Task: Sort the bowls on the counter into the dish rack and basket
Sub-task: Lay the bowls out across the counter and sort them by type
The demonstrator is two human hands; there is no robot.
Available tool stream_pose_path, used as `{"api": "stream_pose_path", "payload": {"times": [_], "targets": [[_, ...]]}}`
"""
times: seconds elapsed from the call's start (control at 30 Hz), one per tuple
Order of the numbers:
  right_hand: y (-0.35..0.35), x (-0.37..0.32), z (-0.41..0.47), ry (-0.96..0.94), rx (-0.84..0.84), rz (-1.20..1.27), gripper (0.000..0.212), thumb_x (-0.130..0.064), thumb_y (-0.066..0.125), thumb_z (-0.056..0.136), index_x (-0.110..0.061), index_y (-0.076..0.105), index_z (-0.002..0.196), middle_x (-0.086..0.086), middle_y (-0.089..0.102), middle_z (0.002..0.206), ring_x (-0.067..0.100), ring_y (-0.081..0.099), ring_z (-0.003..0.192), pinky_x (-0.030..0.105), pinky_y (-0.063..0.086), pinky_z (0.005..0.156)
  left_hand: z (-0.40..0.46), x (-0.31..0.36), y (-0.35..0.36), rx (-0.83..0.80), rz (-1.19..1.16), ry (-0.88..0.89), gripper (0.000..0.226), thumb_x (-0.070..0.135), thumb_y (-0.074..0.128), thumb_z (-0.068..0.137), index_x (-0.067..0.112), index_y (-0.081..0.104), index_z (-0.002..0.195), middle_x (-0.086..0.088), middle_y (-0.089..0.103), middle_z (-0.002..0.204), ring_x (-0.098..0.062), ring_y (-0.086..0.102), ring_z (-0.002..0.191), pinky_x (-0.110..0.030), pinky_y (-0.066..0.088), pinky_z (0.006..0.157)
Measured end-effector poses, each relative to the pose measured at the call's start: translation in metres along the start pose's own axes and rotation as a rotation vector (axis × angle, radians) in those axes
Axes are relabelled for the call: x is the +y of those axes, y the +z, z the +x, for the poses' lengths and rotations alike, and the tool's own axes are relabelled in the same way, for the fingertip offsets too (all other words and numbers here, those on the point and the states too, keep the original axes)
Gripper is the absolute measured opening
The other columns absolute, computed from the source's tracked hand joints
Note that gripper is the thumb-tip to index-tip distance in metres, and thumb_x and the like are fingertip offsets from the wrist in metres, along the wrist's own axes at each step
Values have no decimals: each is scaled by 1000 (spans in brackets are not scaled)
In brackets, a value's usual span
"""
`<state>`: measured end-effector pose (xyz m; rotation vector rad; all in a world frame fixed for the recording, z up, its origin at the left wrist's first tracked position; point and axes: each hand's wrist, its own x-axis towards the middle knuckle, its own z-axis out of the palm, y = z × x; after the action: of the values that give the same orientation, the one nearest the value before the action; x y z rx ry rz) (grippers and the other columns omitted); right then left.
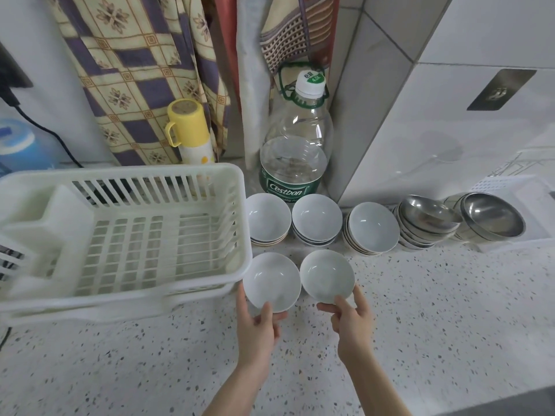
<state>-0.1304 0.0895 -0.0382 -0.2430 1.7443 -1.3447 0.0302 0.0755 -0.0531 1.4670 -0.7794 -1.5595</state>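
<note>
My left hand [258, 324] grips the near rim of a white bowl [271, 280], thumb inside, just right of the white plastic dish rack [126, 235]. A second white bowl [327, 276] is held the same way by my right hand [351, 318]. Both bowls are tilted toward me above the speckled counter. Behind them stand three stacks of white bowls [316, 220] in a row. Two stacks of steel bowls [429, 219] lean at the right, the far one against a white basket [510, 187].
A large clear water bottle [295, 145] stands behind the white bowls, against a tiled pillar. A yellow flask [189, 130] sits behind the rack, with hanging cloths above. The speckled counter [420, 325] stretches toward me and right.
</note>
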Motion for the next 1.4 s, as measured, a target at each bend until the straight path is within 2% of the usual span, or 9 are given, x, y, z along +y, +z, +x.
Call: {"api": "stream_pose_path", "payload": {"times": [0.1, 0.2, 0.3, 0.43, 0.63, 0.9, 1.17, 1.3, 1.4], "targets": [[-2, 0, 2, 5, -27, -37, 53, -2, 54, 92, -30, 53, 136, 24, 72, 70, 10, 38, 38, 16, 28, 36, 1, -2, 2, 4, -6, -2, 66, 11, 50, 100, 58, 26, 140, -12, 77, 82, -21, 64, 63, -19, 39, 41], [-5, -1, 3, -15, -70, -66, 51, -3, 54, 95, -28, 50, 139, 25, 72, 73, 3, 45, 33, 15, 29, 35, 1, -2, 3, -3, -7, -5, 68, 13, 51, 101, 61, 23, 139, -10, 77, 79, -21, 61, 57, -19, 39, 40], [-9, -2, 5, -14, -120, -96, 48, -10, 54, 97, -31, 47, 140, 21, 74, 73, 4, 37, 34, 16, 29, 36, 0, -2, 3, -32, 4, -15, 73, 14, 56, 98, 63, 20, 139, -10, 77, 82, -13, 55, 47, -21, 41, 41], [-13, -4, 9, 22, -157, -94, 47, -19, 54, 98, -33, 44, 141, 19, 75, 79, 8, 32, 38, 19, 28, 38, -4, -2, 3, -95, 16, -33, 92, 10, 68, 90, 64, 12, 140, -7, 78, 87, -11, 60, 53, -22, 44, 45], [-20, -5, 12, 53, -227, -89, 64, -6, 55, 92, -47, 37, 138, 19, 76, 88, 10, 33, 39, 19, 29, 38, -6, 4, 6, -138, -1, -41, 102, 18, 75, 86, 66, 3, 141, -1, 77, 91, -13, 66, 59, -20, 44, 45], [-23, -4, 13, 15, -264, -153, 65, -9, 56, 95, -46, 36, 144, 15, 77, 90, 10, 33, 43, 20, 30, 41, -8, 6, 12, -153, -31, -74, 112, 15, 71, 89, 62, -16, 142, 1, 77, 102, -14, 68, 64, -20, 46, 48], [-18, 0, 7, -17, -258, -195, 62, -17, 56, 97, -53, 33, 141, 7, 78, 91, 7, 36, 40, 19, 33, 39, -9, 3, 17, -131, -95, -61, 109, 13, 73, 88, 63, -5, 144, 2, 76, 100, -17, 68, 65, -23, 46, 48], [-20, -2, 7, -25, -256, -220, 62, -20, 57, 98, -51, 31, 144, 5, 78, 91, 7, 37, 39, 17, 33, 38, -9, 4, 17, -105, -111, -25, 95, 16, 77, 85, 66, 17, 139, -1, 75, 104, -20, 67, 63, -25, 45, 47], [-17, -1, 6, -43, -237, -240, 62, -19, 56, 98, -48, 31, 146, 3, 78, 88, 7, 40, 40, 16, 35, 38, -9, 5, 18, -64, -121, -37, 86, 21, 80, 82, 60, 27, 137, -3, 75, 105, -21, 66, 62, -26, 44, 47]]}}
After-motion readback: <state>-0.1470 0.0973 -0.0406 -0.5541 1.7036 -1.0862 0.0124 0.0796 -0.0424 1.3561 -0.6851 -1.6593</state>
